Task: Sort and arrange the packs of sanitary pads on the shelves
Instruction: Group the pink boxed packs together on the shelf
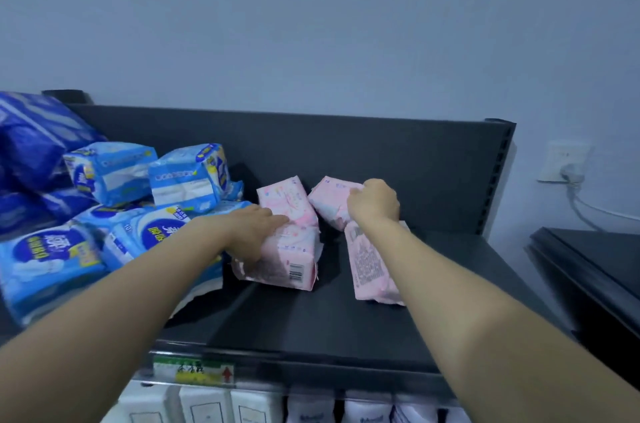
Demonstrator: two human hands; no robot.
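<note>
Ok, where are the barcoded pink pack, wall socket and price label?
Barcoded pink pack [291, 259]: head view, front face.
Wall socket [562, 157]: head view, white plate.
Price label [194, 370]: head view, its middle.

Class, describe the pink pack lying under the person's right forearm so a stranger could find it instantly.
Start at the dark shelf, where pink packs sit right of the blue packs. Take the front right one, the printed pack lying flat. It alone shows dense small print on top.
</note>
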